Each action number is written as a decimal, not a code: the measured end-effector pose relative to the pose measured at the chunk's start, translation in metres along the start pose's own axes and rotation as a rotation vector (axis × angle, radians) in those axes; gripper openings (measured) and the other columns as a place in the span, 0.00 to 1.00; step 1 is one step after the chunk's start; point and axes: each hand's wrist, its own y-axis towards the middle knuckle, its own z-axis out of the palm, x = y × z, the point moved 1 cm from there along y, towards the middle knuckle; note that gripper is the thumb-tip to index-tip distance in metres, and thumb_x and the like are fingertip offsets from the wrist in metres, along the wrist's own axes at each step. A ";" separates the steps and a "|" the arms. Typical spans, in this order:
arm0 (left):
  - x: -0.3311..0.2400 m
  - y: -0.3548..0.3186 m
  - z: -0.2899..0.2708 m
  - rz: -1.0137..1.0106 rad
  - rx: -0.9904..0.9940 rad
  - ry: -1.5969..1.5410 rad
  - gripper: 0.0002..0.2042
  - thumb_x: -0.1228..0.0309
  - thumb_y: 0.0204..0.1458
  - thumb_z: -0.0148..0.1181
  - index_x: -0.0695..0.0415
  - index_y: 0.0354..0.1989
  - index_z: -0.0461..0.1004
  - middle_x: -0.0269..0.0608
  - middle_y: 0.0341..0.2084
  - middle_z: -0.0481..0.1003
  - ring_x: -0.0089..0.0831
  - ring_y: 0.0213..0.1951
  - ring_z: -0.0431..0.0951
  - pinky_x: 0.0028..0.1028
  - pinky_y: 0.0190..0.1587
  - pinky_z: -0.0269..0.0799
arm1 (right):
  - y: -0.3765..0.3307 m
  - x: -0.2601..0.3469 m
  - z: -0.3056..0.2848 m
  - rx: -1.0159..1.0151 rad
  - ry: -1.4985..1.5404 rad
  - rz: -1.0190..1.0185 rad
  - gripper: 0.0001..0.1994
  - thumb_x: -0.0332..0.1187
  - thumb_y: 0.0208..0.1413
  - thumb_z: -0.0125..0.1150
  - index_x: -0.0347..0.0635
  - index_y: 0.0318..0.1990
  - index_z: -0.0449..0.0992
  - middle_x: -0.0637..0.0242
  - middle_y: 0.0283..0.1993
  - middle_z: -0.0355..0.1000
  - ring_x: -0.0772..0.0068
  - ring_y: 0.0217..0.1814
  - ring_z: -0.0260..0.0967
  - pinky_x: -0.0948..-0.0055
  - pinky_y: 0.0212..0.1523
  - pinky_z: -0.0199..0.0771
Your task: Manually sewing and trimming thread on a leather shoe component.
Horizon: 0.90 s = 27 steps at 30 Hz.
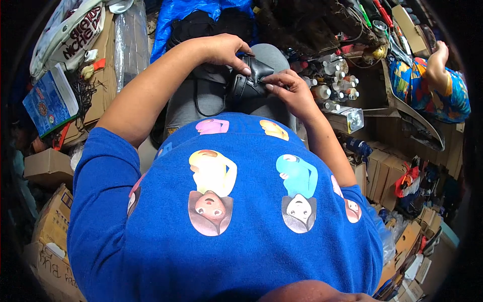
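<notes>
A black leather shoe rests on my lap, over my grey trousers. My left hand curls over its far left side, thumb pressed on the leather and the fingers partly hidden behind it. From the right, my right hand pinches at the shoe's upper with thumb and forefinger. Whether a small piece sits between those fingertips is too small to tell. A thin black cord loops down on the left of the shoe.
Several small bottles stand right of my knees, near a clear container. Blue sheeting and dark cloth lie ahead. A blue book and cardboard boxes crowd the left. Another person's arm shows at far right.
</notes>
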 end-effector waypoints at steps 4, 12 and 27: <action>0.010 0.005 0.009 0.027 -0.066 0.062 0.29 0.62 0.36 0.69 0.60 0.49 0.69 0.50 0.41 0.74 0.38 0.45 0.74 0.30 0.48 0.66 | 0.004 -0.015 0.000 0.030 0.053 -0.022 0.08 0.28 0.47 0.61 0.45 0.37 0.79 0.69 0.31 0.67 0.77 0.36 0.64 0.78 0.38 0.64; 0.017 0.005 0.030 0.099 -0.313 -0.058 0.26 0.63 0.32 0.71 0.60 0.41 0.69 0.43 0.31 0.74 0.31 0.35 0.73 0.29 0.39 0.67 | 0.005 -0.028 0.007 0.002 0.152 -0.064 0.08 0.27 0.45 0.62 0.44 0.36 0.79 0.69 0.32 0.68 0.76 0.37 0.65 0.78 0.39 0.64; -0.014 -0.057 0.022 0.168 -0.567 -0.062 0.11 0.79 0.42 0.58 0.53 0.34 0.78 0.35 0.29 0.71 0.33 0.38 0.69 0.30 0.44 0.63 | -0.001 -0.015 0.000 -0.017 -0.036 -0.141 0.12 0.26 0.43 0.61 0.48 0.38 0.79 0.67 0.28 0.68 0.71 0.35 0.65 0.74 0.39 0.65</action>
